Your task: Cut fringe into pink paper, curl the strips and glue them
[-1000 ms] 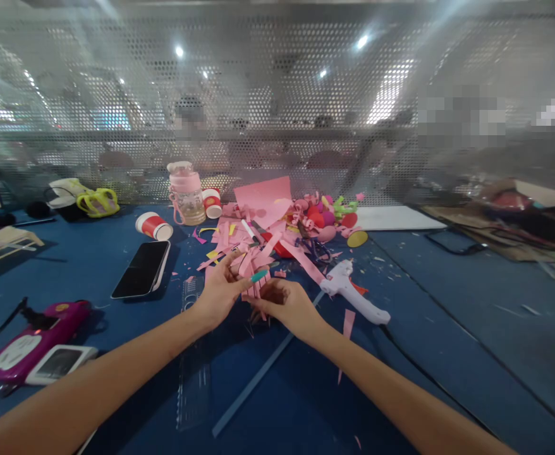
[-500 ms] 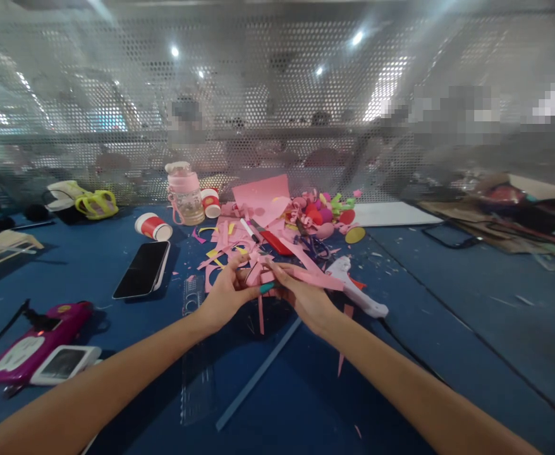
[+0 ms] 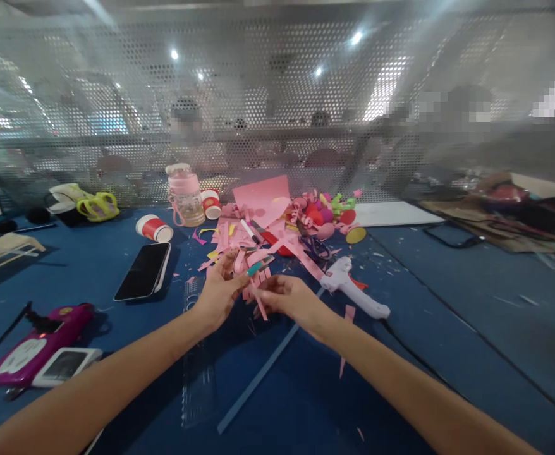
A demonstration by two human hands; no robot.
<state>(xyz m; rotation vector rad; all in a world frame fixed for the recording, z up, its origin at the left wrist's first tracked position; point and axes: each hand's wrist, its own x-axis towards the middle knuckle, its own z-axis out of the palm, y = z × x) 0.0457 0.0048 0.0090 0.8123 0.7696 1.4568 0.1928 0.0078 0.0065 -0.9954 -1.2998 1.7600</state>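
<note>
My left hand is closed on a folded piece of pink paper strips, its thumb with a teal nail lying across the paper. To its right, my right hand pinches a narrow pink paper strip hanging from that piece. Some fingertips are hidden behind the paper. Just beyond both hands spreads a heap of pink paper scraps, with a red-handled cutter and a white pen on it. Right of my right hand lies a white glue gun, with a long translucent glue stick stretching toward me.
A clear plastic stencil ruler and a black phone lie at the left. Behind them are paper cups and a pink-lidded bottle. A purple power bank sits far left. A perforated metal screen rises behind.
My right hand has shifted from the upper part of the pink piece down to the hanging strip. The piece has turned in my left hand, and a long strip now lies toward the glue gun.
</note>
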